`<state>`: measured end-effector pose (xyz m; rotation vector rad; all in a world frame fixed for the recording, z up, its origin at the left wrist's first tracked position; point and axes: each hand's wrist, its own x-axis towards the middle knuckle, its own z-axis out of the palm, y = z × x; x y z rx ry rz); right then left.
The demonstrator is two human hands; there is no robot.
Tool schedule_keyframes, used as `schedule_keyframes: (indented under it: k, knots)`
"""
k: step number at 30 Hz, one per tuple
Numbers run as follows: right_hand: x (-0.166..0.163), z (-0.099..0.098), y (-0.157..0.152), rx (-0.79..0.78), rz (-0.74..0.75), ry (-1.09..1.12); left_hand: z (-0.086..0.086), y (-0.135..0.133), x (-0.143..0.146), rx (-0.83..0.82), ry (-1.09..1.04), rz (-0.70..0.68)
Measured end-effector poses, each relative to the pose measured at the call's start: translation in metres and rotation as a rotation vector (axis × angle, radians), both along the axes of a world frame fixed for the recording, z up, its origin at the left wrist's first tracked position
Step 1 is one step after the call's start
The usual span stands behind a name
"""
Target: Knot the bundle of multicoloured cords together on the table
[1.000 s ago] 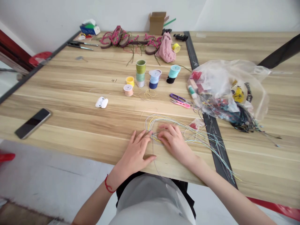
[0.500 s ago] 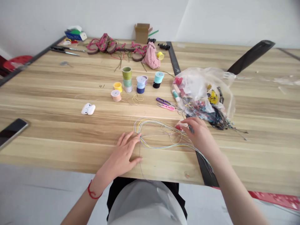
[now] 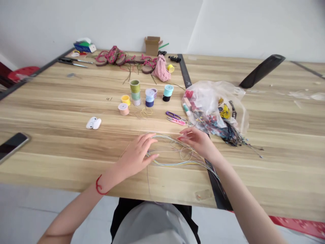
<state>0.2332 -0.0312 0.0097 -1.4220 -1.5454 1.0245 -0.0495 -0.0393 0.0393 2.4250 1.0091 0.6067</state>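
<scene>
A bundle of thin coloured threads [image 3: 175, 159] lies looped near the front edge of the wooden table [image 3: 63, 135]. My left hand [image 3: 138, 154] rests on the left bend of the loop, fingers spread and flat on the strands. My right hand [image 3: 196, 140] hovers over the right part of the bundle, fingers close together and pointing left, with a small reddish bit at the fingertips that I cannot make out. A red string circles my left wrist.
Behind the threads stand several thread spools [image 3: 146, 96], with purple and pink snips [image 3: 175, 118] to their right. A clear plastic bag [image 3: 215, 105] of beads and cords lies right, an earbud case [image 3: 93, 123] and a phone [image 3: 11, 145] left. Braided sandals [image 3: 114, 57] and a small box [image 3: 151, 45] sit at the back.
My right hand left the middle of the threads, reached right to a small red packet by the bag, and has come back left. The left hand stayed on the loop. The view tilted up.
</scene>
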Motion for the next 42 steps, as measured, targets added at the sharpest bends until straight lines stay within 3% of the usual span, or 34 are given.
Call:
schedule_keyframes:
  k: [5,11,15,19,25,34,42]
  knots:
    - [-0.049,0.007,-0.008,-0.009,0.162,0.196,-0.005,0.012,0.021,-0.349,-0.248,0.018]
    - [-0.076,-0.013,-0.009,-0.134,0.071,0.429,-0.027,0.018,0.024,-0.586,-0.541,0.155]
    - [-0.083,-0.022,-0.012,-0.244,0.076,0.503,-0.033,0.022,0.02,-0.709,-0.613,0.191]
    - [-0.084,-0.023,-0.016,-0.266,-0.05,0.595,-0.035,0.025,0.018,-0.722,-0.62,0.22]
    - [-0.083,-0.022,-0.016,-0.233,-0.09,0.574,-0.044,0.027,0.015,-0.762,-0.666,0.179]
    - [-0.084,-0.022,-0.018,-0.224,0.018,0.57,-0.044,0.026,0.014,-0.683,-0.579,0.188]
    - [-0.087,-0.025,-0.019,-0.285,0.046,0.601,-0.044,0.032,0.013,-0.563,-0.652,0.147]
